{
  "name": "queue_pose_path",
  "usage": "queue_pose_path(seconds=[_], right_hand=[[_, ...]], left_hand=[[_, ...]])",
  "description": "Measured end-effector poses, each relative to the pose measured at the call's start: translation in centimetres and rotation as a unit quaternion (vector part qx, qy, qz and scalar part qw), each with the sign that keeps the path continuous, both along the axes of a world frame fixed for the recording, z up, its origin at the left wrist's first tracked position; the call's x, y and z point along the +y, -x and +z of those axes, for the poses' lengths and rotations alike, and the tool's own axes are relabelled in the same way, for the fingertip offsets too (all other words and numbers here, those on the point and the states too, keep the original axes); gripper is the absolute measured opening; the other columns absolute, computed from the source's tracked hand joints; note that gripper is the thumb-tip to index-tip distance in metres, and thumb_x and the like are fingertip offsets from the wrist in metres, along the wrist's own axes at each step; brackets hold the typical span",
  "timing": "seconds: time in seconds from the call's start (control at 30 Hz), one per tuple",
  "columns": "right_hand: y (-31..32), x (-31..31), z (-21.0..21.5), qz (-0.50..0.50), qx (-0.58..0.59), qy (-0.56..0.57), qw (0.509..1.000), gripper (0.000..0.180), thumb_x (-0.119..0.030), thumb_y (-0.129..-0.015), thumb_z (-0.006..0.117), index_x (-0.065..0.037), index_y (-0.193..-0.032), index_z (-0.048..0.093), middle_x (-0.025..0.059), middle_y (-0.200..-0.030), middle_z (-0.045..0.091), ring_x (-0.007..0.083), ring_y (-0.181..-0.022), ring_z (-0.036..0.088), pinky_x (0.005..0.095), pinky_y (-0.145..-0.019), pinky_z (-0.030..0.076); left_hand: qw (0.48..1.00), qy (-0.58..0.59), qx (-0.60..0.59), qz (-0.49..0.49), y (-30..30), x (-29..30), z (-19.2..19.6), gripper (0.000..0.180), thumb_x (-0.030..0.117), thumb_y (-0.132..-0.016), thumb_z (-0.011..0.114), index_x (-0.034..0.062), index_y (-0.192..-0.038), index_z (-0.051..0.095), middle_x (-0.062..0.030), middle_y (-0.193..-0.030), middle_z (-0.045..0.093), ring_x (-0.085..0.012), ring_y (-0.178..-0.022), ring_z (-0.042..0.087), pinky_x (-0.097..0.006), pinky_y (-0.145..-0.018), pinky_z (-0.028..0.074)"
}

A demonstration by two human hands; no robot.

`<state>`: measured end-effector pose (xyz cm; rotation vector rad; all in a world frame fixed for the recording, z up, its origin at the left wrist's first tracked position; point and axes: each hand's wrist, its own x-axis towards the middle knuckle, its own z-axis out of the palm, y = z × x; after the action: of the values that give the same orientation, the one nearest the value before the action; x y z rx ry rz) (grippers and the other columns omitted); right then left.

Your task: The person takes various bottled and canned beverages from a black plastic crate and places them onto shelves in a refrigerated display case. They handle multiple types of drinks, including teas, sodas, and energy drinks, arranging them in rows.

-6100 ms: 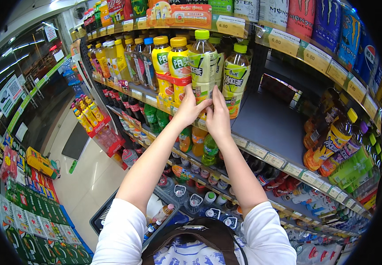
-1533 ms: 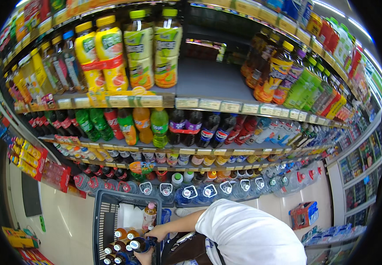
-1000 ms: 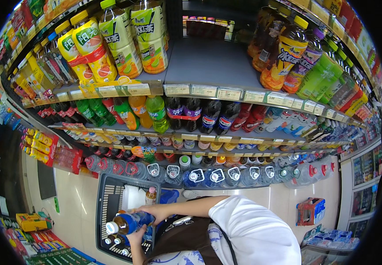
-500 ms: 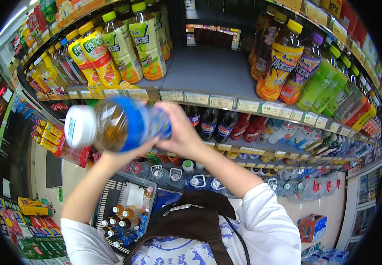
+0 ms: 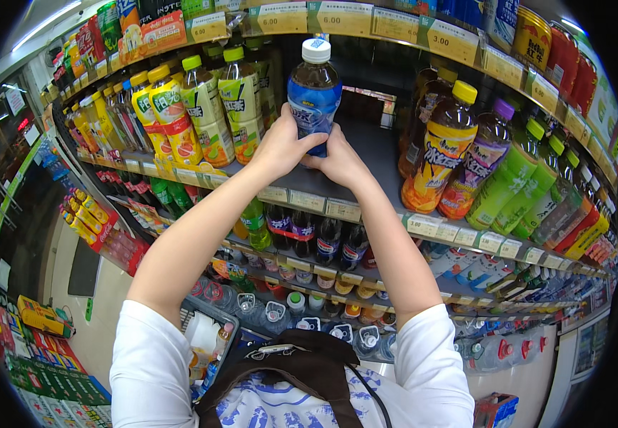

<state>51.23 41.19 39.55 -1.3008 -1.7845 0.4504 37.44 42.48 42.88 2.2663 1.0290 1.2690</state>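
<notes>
Between the left hand [image 5: 284, 146] and right hand [image 5: 339, 160], the bottle [image 5: 314, 96] is clear glossy plastic with a shiny blue film label and a matt white plastic cap [image 5: 316, 50]; under them the shelf [image 5: 380, 160] looks smooth, dull grey metal; left of the hands, yellow-capped bottles [image 5: 170, 118] show glossy plastic wraps; the sleeves [image 5: 148, 357] are matt white cloth.

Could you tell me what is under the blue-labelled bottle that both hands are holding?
Both hands, left and right, wrap the base of the bottle, hiding its bottom. Below it lies a bare grey shelf; whether the bottle touches it cannot be seen.
</notes>
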Motion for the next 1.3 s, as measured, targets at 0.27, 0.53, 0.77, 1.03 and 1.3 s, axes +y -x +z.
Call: queue_pose_path(seconds=[0.27,0.53,0.77,1.03,1.3], right_hand=[[-0.2,7.0,1.8,-0.065,-0.052,0.092,0.992,0.065,-0.013,-0.061,0.068,0.011,-0.111,0.035,0.027,-0.103,0.053,0.035,-0.098,0.053,0.0351,-0.081,0.043],[2.1,10.8,1.3,-0.143,-0.073,0.108,0.981,0.054,-0.006,-0.07,0.057,0.005,-0.117,0.033,0.0243,-0.107,0.052,0.0341,-0.098,0.053,0.0378,-0.082,0.045],[2.9,11.0,0.8,-0.155,-0.076,0.104,0.979,0.052,-0.003,-0.073,0.054,0.003,-0.12,0.031,0.0241,-0.113,0.046,0.0343,-0.1,0.052,0.0388,-0.08,0.046],[1.6,10.2,1.9,-0.149,-0.102,0.127,0.975,0.05,-0.007,-0.071,0.056,0.004,-0.116,0.035,0.0232,-0.105,0.053,0.0342,-0.097,0.054,0.0382,-0.08,0.046],[-4.9,4.8,2.6,-0.236,-0.095,0.136,0.957,0.047,-0.008,-0.07,0.055,0.01,-0.11,0.039,0.029,-0.104,0.052,0.0362,-0.099,0.052,0.0368,-0.084,0.043]], left_hand=[[0.992,0.043,0.017,0.113,-2.6,7.0,-0.8,0.059,0.027,-0.071,0.066,-0.0097,-0.104,0.034,-0.0271,-0.092,0.055,-0.0355,-0.087,0.057,-0.036,-0.074,0.045],[0.988,0.063,0.011,0.142,-2.2,12.4,-2.2,0.067,0.032,-0.073,0.062,-0.0104,-0.113,0.028,-0.0322,-0.097,0.052,-0.0422,-0.095,0.051,-0.041,-0.079,0.042],[0.986,0.055,-0.02,0.156,-2.1,12.8,-2.9,0.066,0.031,-0.073,0.062,-0.0058,-0.116,0.029,-0.0323,-0.103,0.05,-0.0432,-0.099,0.048,-0.041,-0.083,0.04],[0.977,0.067,0.048,0.195,-2.4,11.6,-1.9,0.062,0.035,-0.069,0.063,-0.0049,-0.109,0.036,-0.0292,-0.097,0.054,-0.0415,-0.09,0.054,-0.042,-0.077,0.045],[0.997,0.069,0.011,0.008,-8.6,6.9,-1.5,0.055,0.026,-0.061,0.065,-0.0058,-0.099,0.041,-0.0283,-0.095,0.054,-0.0393,-0.091,0.054,-0.04,-0.078,0.045]])
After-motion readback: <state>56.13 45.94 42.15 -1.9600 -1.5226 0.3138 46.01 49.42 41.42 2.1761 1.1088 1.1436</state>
